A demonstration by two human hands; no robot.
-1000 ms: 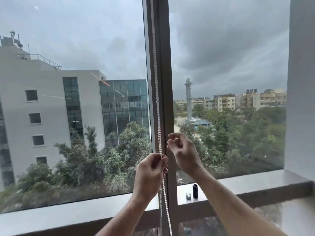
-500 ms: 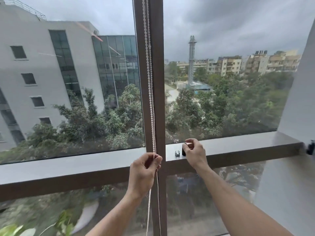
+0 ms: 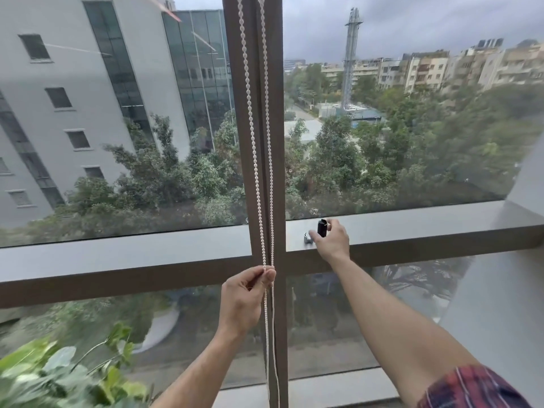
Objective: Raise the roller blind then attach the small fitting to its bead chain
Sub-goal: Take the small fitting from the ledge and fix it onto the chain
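A white bead chain (image 3: 255, 160) hangs in two strands down the dark window mullion (image 3: 278, 142). My left hand (image 3: 245, 301) pinches the chain between thumb and fingers, below the horizontal frame rail. My right hand (image 3: 332, 241) reaches onto the rail right of the mullion and holds a small black cylinder fitting (image 3: 322, 227) upright between its fingertips. A small silver piece (image 3: 307, 238) lies on the rail just left of that hand. The blind itself is out of view above.
The dark horizontal window rail (image 3: 147, 254) spans the frame at hand height. Glass panes lie above and below it. A white wall (image 3: 518, 290) stands at the right, and green plant leaves (image 3: 59, 372) sit at the lower left.
The view has tilted down. My right hand left the chain, dropped to the rail and took hold of the black fitting. My left hand kept its pinch on the chain, now lower against the window.
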